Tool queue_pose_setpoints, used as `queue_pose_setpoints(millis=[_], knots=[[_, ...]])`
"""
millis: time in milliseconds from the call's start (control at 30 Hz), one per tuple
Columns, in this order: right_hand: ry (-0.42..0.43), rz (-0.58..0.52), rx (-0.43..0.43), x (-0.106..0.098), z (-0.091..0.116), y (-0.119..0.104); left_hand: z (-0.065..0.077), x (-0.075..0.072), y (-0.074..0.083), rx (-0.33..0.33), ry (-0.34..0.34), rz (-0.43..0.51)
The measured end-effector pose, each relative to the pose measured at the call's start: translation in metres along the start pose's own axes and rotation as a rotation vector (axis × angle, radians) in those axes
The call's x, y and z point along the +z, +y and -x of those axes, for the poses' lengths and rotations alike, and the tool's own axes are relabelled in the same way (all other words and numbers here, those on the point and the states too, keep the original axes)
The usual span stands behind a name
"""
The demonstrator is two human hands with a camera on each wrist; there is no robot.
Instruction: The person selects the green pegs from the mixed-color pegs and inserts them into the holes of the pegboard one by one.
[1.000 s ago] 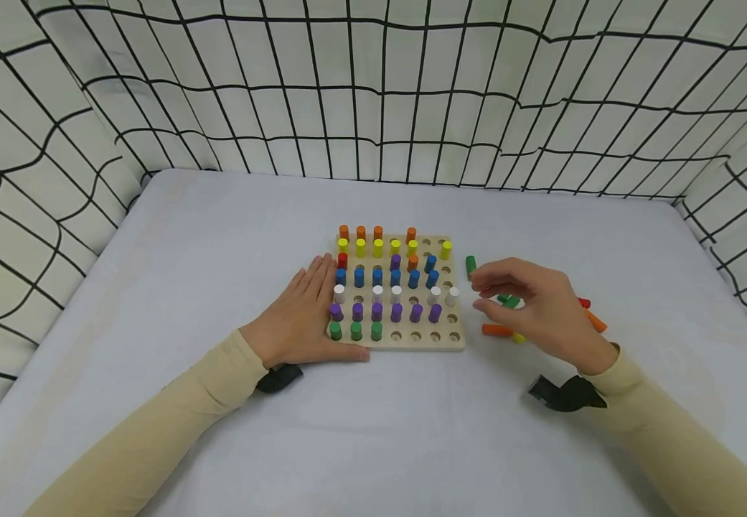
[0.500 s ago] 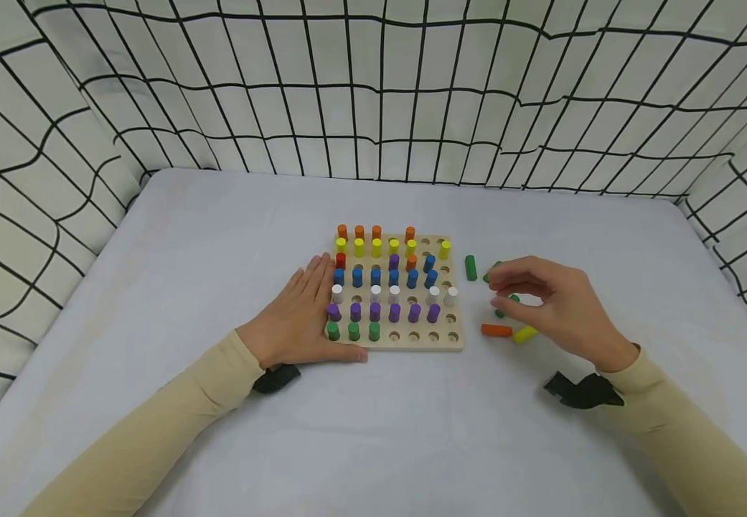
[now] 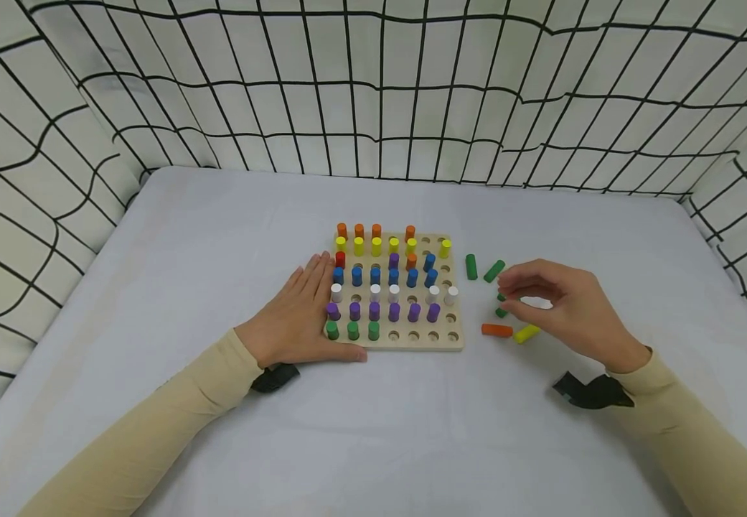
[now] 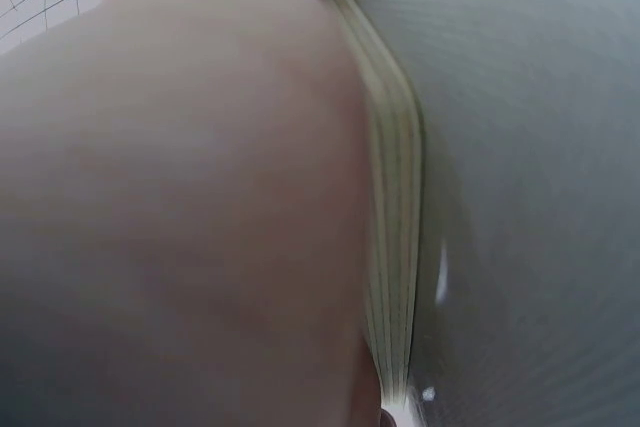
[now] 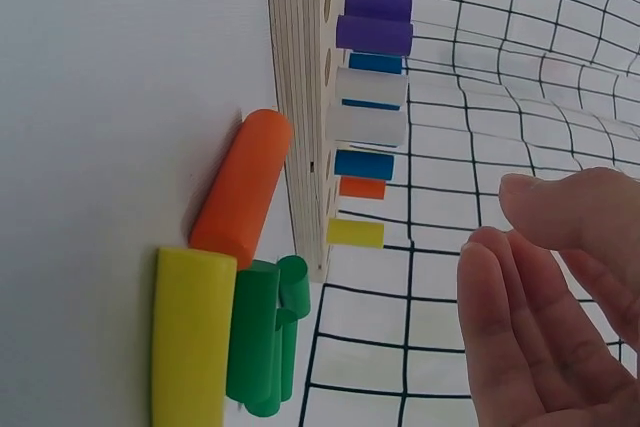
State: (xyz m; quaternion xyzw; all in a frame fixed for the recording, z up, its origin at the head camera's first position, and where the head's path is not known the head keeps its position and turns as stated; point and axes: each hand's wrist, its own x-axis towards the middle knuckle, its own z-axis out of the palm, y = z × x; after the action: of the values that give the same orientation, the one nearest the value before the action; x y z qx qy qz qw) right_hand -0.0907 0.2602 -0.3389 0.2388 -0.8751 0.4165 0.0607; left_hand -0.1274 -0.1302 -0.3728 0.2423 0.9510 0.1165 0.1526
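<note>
A wooden pegboard (image 3: 423,345) holds rows of coloured pegs, with some holes bare. My left hand (image 3: 298,316) rests along its left edge, fingers straight and thumb along the front edge; the left wrist view shows the hand against the board's layered side (image 4: 395,207). My right hand (image 3: 560,305) hovers over loose pegs right of the board, fingers bent, a gap between thumb and fingertips. Nothing is between them in the right wrist view. Near its fingertips lie green pegs (image 3: 494,271), partly covered by the hand. An orange peg (image 3: 497,330) and yellow peg (image 3: 526,334) lie below.
Another green peg (image 3: 471,267) lies just off the board's right edge. White cloth (image 3: 386,431) covers the table. A black wire grid (image 3: 382,93) stands along the back and both sides.
My right hand has moved right, away from the board, uncovering green pegs and the yellow peg. Red and orange pegs once visible beyond it are now hidden. My left hand stays at the board.
</note>
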Motion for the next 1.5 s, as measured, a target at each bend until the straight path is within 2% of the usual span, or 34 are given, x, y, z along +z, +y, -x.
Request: queue_pose_setpoints(millis=[167,300,433,667,967,1500], knots=[[-0.005,-0.015,-0.003,-0.002,0.003,0.005,-0.001,0.0,0.001,0.0,-0.001,-0.002],[-0.04,-0.014,0.001,-0.007,0.004,0.009,0.0,0.001,0.001,-0.001,-0.001,0.004],[-0.087,-0.029,0.035,-0.014,0.005,0.013,0.001,0.002,0.002,0.002,0.005,0.016],[-0.14,-0.083,0.16,-0.017,0.005,0.024,0.004,0.006,0.001,0.005,0.003,0.021],[-0.133,-0.112,0.194,-0.008,0.004,0.035,0.002,0.003,0.0,0.009,0.008,0.01],[-0.167,-0.029,0.233,0.0,0.001,0.043,0.0,0.002,-0.001,0.01,0.009,-0.006]])
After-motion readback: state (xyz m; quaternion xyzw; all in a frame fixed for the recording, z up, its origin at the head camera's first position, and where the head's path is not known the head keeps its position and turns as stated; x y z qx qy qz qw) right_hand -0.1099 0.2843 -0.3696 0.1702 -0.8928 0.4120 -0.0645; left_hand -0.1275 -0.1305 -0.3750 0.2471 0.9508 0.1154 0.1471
